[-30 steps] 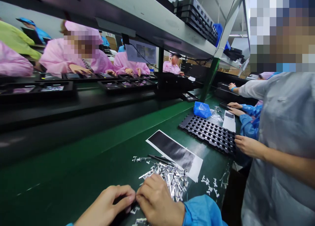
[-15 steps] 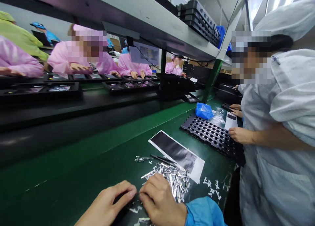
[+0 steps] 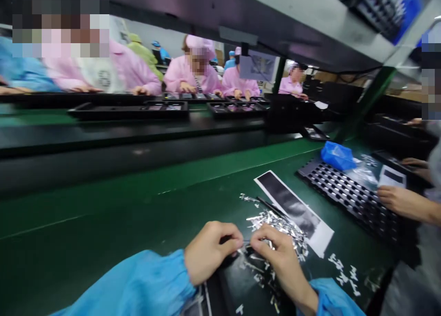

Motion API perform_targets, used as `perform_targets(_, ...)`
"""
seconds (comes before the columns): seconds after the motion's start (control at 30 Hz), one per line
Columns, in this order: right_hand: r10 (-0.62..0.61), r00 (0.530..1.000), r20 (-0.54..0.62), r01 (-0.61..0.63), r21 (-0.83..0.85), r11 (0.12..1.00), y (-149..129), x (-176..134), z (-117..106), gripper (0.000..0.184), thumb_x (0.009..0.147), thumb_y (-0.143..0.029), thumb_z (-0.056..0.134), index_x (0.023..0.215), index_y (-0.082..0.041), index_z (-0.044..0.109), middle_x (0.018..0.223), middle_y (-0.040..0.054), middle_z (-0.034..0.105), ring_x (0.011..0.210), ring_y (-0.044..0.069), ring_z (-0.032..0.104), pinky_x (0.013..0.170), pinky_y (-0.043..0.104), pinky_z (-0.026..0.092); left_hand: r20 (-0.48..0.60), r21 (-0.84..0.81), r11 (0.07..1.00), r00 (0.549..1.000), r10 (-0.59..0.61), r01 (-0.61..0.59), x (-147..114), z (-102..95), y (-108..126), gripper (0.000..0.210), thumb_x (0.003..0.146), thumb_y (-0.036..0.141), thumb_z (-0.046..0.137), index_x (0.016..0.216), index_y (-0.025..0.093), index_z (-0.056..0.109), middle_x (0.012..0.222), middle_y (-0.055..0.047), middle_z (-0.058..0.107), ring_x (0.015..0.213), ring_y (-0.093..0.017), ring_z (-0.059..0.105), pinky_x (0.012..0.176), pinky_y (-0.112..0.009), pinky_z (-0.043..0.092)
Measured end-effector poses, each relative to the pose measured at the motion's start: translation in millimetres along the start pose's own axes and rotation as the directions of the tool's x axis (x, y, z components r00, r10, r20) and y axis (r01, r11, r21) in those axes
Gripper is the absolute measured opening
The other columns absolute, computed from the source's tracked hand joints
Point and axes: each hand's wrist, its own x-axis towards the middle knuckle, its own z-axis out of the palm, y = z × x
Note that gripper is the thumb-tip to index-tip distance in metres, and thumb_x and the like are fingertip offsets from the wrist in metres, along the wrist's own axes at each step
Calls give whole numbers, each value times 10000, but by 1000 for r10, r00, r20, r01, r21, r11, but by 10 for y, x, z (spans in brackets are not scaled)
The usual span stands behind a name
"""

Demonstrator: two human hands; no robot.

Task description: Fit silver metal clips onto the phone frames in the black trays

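Stretching across the whole lower view: green work surface (image 3: 103, 205), with a black raised conveyor ledge running behind it. Overhanging at the top: grey shelf (image 3: 310, 17). Sitting along the far side: people in pink coats, bending over black trays (image 3: 129, 110).

Lying to the right on the green surface: black grid tray (image 3: 344, 194), with a crumpled blue bag (image 3: 336, 155) resting at its far end. Reaching in from the right edge and touching that tray's near rim: a co-worker's hand (image 3: 396, 200).

Lying diagonally between tray and middle: white card with a dark strip (image 3: 292, 208). Spreading just beside its near left edge: pile of small silver metal parts (image 3: 279, 226), with a few more strays scattered well to the right.

Working at the pile's near side, both in blue sleeves: left hand (image 3: 210, 251), curling narrow, thumb and fingertips pinching together over something too small and blurred to identify; right hand (image 3: 279, 261), likewise curling narrow, fingertips pressing among the silver parts, knuckles up. Nearly meeting fingertip to fingertip above a dark glossy mat (image 3: 241, 279) dotted with loose parts.
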Motion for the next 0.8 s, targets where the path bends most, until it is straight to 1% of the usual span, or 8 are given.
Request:
perform_targets(0.1,69,996,58,-73,67,995,-32,-35,-11,196,766,-320,480,636,-180,526,640,-26,471,634,89,439,612,213,325,-78,70,997,997,19,-14,-96,44,55,187,726,234,442,674,155,603,641,11,569,645,-118,482,623,-206,333)
perform_targets(0.2,107,987,123,-121,116,986,-71,-99,-7,202,755,-341,489,636,-186,541,648,-18,477,638,97,439,609,221,325,-120,124,992,992,50,-35,-190,62,108,130,720,184,498,678,180,622,663,20,583,686,-125,479,655,-216,325)
perform_targets(0.37,164,962,219,-210,202,957,-145,-187,-22,211,763,-351,462,677,-192,571,723,21,525,722,137,486,676,261,362,-129,-21,999,991,31,-34,-321,44,154,117,695,118,521,651,159,622,606,33,552,614,-95,472,599,-193,329)
perform_targets(0.5,207,949,239,-258,208,943,-168,-222,-31,196,743,-364,490,682,-198,575,713,24,513,717,142,474,663,266,357,-121,-96,994,992,38,-50,-382,55,157,118,694,122,515,639,145,617,576,38,518,577,-82,451,563,-186,320)
perform_targets(0.6,174,967,188,-203,144,969,-160,-265,-20,182,740,-358,501,667,-202,561,686,17,501,679,137,464,615,259,348,-99,-155,987,995,30,-45,-384,90,146,103,685,126,529,632,137,617,566,35,509,575,-82,450,556,-185,324)
perform_targets(0.67,110,988,105,-120,95,988,-145,-306,-10,159,747,-323,499,657,-202,552,684,17,506,666,135,466,608,260,349,-110,-187,982,994,7,-27,-374,109,133,69,673,151,555,661,141,622,588,32,508,568,-84,445,552,-189,330)
perform_targets(0.73,37,997,-65,-33,69,997,-129,-345,-5,114,732,-285,522,662,-203,556,706,22,519,690,140,471,618,258,358,-188,-203,979,982,-28,-11,-366,119,115,97,663,190,580,742,157,625,660,24,517,573,-88,439,557,-200,340)
perform_targets(0.8,44,968,-246,-16,114,993,-124,-366,-8,76,701,-269,559,676,-197,567,729,30,526,725,150,473,633,259,372,-285,-227,974,957,-50,-16,-364,121,95,134,697,208,548,800,165,622,722,5,529,623,-105,455,604,-220,355)
